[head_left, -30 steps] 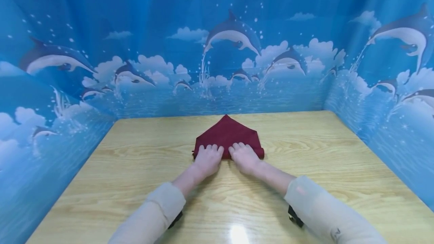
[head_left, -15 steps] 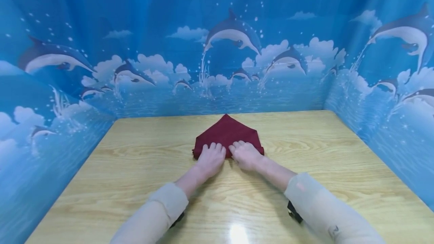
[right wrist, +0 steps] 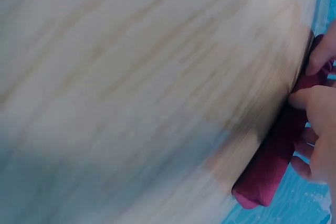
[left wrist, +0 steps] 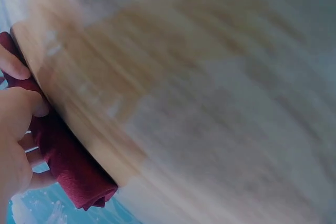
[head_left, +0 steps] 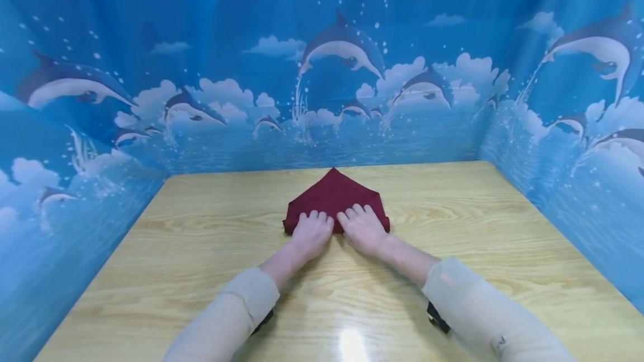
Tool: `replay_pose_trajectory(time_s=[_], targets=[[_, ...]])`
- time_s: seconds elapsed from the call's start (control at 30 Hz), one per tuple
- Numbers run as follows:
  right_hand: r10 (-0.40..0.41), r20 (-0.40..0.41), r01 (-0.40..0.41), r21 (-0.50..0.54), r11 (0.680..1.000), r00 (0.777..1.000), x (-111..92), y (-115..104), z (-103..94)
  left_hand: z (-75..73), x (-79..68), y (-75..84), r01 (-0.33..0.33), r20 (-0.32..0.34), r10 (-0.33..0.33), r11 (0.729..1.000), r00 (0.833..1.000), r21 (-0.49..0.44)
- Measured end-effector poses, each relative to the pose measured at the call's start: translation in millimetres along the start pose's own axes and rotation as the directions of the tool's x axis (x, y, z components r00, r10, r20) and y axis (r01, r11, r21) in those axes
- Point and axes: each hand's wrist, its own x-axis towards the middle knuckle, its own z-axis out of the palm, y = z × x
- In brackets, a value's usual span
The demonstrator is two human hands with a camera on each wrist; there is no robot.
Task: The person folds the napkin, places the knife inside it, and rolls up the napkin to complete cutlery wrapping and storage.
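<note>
A dark red cloth (head_left: 334,191) lies near the far side of the table, its far part flat and coming to a point. Its near edge is a thick roll, with one end of the roll (left wrist: 86,184) showing in the left wrist view. My left hand (head_left: 313,234) grips the roll left of its middle, thumb on the near side and fingers over the top. Close beside it, my right hand (head_left: 364,230) holds the roll the same way. In the right wrist view the roll's other end (right wrist: 257,190) sticks out past the right hand's fingers.
The wood-grain table (head_left: 211,228) extends around the cloth on all sides. A blue curtain (head_left: 241,144) printed with dolphins stands along the table's back and both sides. Light reflects off the table's near part.
Both hands have shifted slightly on the roll, and the right hand's fingers now stretch further over it. The cloth keeps nearly the same shape and place. The head view has tilted a little.
</note>
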Motion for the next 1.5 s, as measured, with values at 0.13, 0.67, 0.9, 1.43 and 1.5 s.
replay_pose_trajectory(time_s=[0.13, 0.67, 0.9, 1.43, 1.5], targets=[[-0.005, -0.031, 0.004, -0.04, 0.999, 0.999, 2.1, -2.3, -1.8, -3.5, 3.2, -2.3, 0.014, 0.042, -0.012, 0.999, 0.999, -0.045], [0.003, 0.104, -0.009, 0.065, 0.998, 0.995, 6.8, 6.2, -6.9, -6.7, 4.1, -4.1, 0.019, 0.103, -0.009, 0.995, 0.995, -0.099], [-0.007, 0.142, -0.007, 0.098, 0.995, 0.99, 9.7, 5.8, -7.8, -5.4, 3.4, -2.5, 0.016, 0.076, -0.01, 0.997, 0.997, -0.077], [-0.011, 0.257, -0.023, 0.132, 0.991, 0.966, 11.0, 4.3, -14.1, -7.0, -2.7, 4.1, 0.036, 0.066, -0.034, 0.999, 0.997, -0.034], [-0.01, 0.266, -0.03, 0.147, 0.989, 0.964, 11.4, 5.7, -13.9, -6.5, -2.6, 4.6, 0.026, 0.054, -0.024, 0.999, 0.998, -0.024]])
